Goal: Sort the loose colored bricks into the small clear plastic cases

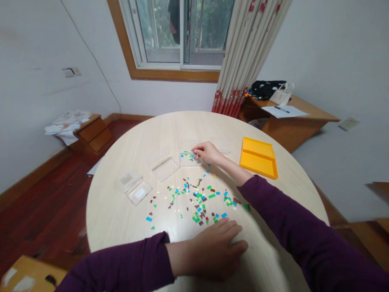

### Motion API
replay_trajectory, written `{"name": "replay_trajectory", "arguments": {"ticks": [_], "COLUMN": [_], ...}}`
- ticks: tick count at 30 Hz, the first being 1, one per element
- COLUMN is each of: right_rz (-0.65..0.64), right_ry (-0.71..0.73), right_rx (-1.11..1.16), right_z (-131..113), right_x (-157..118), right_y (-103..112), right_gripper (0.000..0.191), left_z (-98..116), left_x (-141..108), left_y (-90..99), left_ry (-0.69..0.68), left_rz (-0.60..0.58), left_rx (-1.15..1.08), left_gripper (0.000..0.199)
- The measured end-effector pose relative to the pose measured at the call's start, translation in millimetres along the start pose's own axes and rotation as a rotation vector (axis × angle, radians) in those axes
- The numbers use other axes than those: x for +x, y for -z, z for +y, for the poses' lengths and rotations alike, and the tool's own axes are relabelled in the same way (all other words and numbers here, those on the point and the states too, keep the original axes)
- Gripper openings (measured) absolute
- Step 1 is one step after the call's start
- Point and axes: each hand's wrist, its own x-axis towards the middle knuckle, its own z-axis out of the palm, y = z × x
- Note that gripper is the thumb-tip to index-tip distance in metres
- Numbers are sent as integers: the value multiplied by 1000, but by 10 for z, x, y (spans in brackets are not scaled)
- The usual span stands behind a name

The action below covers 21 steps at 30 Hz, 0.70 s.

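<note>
Bare right hand [208, 153]: extended forward, fingertips pinched
Bare left hand [212, 247]: nearer, palm down
Purple-sleeved arms [282, 215]: wrists bare

Round surface [148, 136], pale wood grain. Middle: small bricks [212, 196] loosely strewn, mostly green, blue, brown; odd red and yellow. Beyond and left of the scatter, three clear boxes [165, 169]; the rightmost holds some green and blue bricks. Right side: yellow tray [259, 154], two compartments.

Right fingers' [197, 151] contents too small to tell; window [182, 40] cut off above
</note>
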Motion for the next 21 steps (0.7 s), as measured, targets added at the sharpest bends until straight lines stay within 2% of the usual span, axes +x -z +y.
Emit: {"name": "replay_trajectory", "arguments": {"ticks": [4,8,12,16,21], "right_rz": [14,88,57,32,21], "right_ry": [23,143,192,177,88], "right_rx": [-89,-324,-563,-740,-855], "right_z": [124,398,648,760,823], "right_x": [-87,-399,-630,-550,-348], "right_y": [170,445,570,643,849], "right_gripper": [22,20,18,19,23], "left_z": [-18,-21,-16,-19,-35], "left_x": [-10,-11,8,25,20], "left_y": [-13,28,110,112,12], "left_ry": [-61,-72,-76,-69,-73], "left_rz": [21,13,-4,3,70], "left_rx": [-43,-61,-55,-52,-19], "left_gripper": [34,32,33,31,32]}}
